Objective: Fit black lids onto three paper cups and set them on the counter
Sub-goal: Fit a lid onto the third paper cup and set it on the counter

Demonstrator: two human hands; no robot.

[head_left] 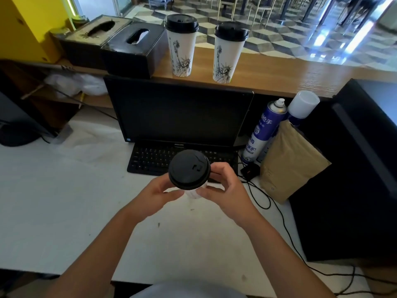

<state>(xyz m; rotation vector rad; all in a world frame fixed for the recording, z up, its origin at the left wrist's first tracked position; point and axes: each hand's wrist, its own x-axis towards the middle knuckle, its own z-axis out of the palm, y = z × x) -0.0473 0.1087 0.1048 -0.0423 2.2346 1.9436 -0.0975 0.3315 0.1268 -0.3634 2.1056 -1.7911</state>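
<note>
Two white paper cups with black lids stand upright on the wooden counter point(279, 82): the left cup point(181, 46) and the right cup point(227, 54). A third paper cup point(194, 193) with a black lid point(189, 168) on its top is held above the white desk, in front of the keyboard. My left hand point(161, 190) grips its left side just under the lid. My right hand point(223, 186) curls round its right side. Most of the cup's body is hidden by the lid and my fingers.
A black monitor point(180, 112) and keyboard point(154, 158) sit behind the cup. Two tissue boxes point(120, 41) stand on the counter's left. Spray cans point(264, 130), a brown paper bag point(290, 162) and cables point(279, 211) crowd the right. A dark cabinet point(348, 190) stands at the far right.
</note>
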